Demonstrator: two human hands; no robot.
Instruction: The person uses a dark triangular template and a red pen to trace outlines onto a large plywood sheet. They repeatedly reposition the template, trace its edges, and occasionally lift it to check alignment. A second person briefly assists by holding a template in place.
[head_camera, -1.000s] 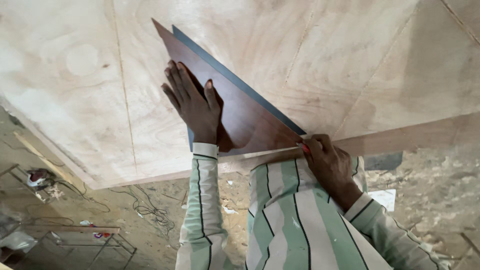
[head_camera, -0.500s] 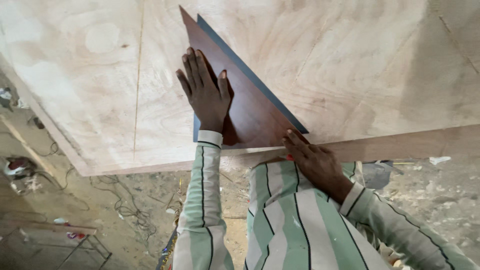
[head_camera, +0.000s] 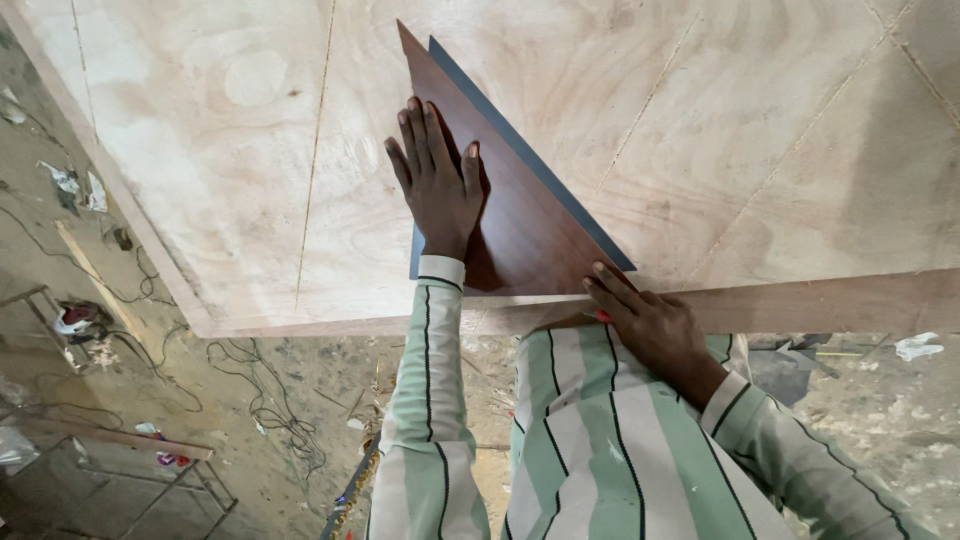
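Triangle (head_camera: 520, 235) | left hand (head_camera: 437, 180) flat on it | right hand (head_camera: 650, 320) pinching its near corner

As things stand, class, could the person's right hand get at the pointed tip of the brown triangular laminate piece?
Probably not without shifting: the right hand sits at the plywood sheet's near edge, the tip lies far across, and the left hand lies flat on the piece between.

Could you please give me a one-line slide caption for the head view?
Left hand flat on brown triangular panel atop plywood sheet; right hand at its edge.
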